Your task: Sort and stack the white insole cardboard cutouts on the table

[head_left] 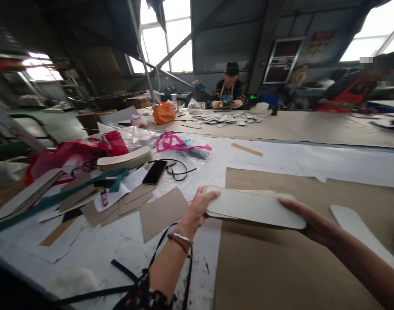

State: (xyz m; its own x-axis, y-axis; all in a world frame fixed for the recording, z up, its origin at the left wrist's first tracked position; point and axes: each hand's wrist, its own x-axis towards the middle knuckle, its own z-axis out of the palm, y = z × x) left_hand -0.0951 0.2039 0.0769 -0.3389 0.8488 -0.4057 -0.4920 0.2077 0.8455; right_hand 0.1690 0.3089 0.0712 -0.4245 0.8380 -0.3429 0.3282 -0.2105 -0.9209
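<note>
A small stack of long, pale grey cardboard strips [251, 207] with rounded corners is held above the table, its pieces slightly fanned. My left hand [201, 204] grips the left end, thumb on top and fingers underneath. At the right end my right hand [308, 219] closes on the same stack, thumb on top; its other fingers are hidden below. Under the stack lies a large brown cardboard sheet [264, 267]. To the right of my right hand rests a curved pale cardboard piece [361, 228].
Left of my hands are loose cardboard pieces [164, 211], a phone [155, 172], a curved stack of strips [124, 159] and a pink bag [81, 150]. Black straps [96, 295] lie near the front edge. Across the table a person [229, 90] sits behind scattered strips [223, 118].
</note>
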